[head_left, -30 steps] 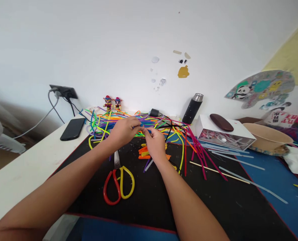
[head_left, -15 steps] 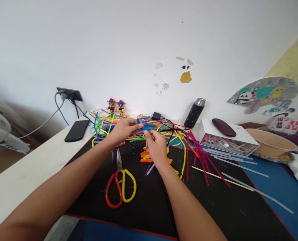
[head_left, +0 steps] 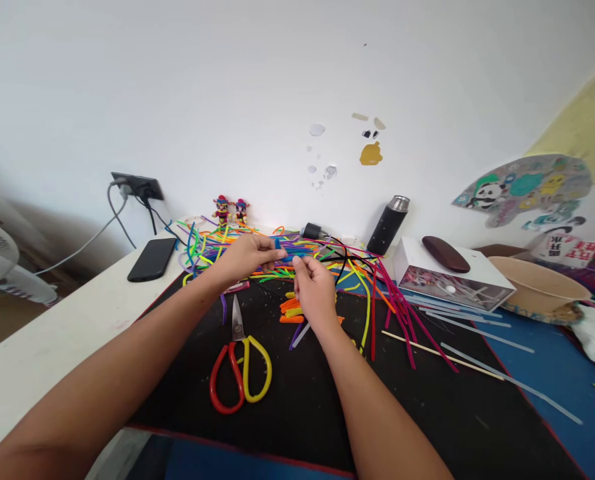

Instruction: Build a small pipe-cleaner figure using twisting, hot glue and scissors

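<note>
My left hand [head_left: 247, 257] is closed in a pinch on a blue pipe cleaner [head_left: 288, 255], held above the black mat [head_left: 302, 400]. My right hand [head_left: 315, 287] is just right of it, fingers curled, fingertips pinching the same blue pipe cleaner's other end. Behind both hands lies a tangle of coloured pipe cleaners [head_left: 212, 243]. Short orange and yellow cut pieces [head_left: 290, 310] lie under my right hand. Scissors [head_left: 240, 363] with one red and one yellow handle rest on the mat near my left forearm.
A black phone [head_left: 152, 259] lies on the white table at left, below a wall socket [head_left: 136, 185]. A dark flask [head_left: 388, 225], a white box [head_left: 450, 277] with a brown case on it, and a tan bowl [head_left: 537, 283] stand at right. Magenta sticks [head_left: 402, 307] fan across the mat.
The view shifted down a little. Both hands rose slightly off the pile, and the blue pipe cleaner now shows more clearly between them.
</note>
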The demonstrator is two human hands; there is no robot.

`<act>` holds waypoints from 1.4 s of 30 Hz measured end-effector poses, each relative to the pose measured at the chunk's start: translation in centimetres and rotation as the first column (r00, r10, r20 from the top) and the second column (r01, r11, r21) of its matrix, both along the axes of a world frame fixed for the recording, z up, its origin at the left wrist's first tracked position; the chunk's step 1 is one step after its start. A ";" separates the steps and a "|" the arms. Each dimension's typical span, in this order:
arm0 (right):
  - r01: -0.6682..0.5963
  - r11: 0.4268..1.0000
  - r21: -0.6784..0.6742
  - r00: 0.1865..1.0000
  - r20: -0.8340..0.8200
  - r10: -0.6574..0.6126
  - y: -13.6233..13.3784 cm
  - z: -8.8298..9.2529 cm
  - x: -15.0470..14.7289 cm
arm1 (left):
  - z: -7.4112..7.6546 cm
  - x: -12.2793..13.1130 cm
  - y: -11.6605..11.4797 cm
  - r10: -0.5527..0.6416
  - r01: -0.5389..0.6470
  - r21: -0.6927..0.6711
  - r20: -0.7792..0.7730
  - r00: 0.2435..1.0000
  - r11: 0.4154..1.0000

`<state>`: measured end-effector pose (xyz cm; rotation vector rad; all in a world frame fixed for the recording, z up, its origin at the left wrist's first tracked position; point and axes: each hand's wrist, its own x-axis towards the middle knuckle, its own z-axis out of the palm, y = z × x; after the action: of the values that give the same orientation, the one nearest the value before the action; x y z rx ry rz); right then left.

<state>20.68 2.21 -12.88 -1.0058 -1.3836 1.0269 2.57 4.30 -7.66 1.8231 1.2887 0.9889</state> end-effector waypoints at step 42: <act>-0.002 0.997 -0.080 0.995 -0.099 -0.006 1.1 -1.2 0.3 | -1.2 3.3 -1.8 0.021 0.180 0.276 -0.595 0.803 0.944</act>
<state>20.94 3.31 -14.03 -1.0007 -1.2690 1.1233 5.91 2.54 -8.83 2.5610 1.4418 0.6123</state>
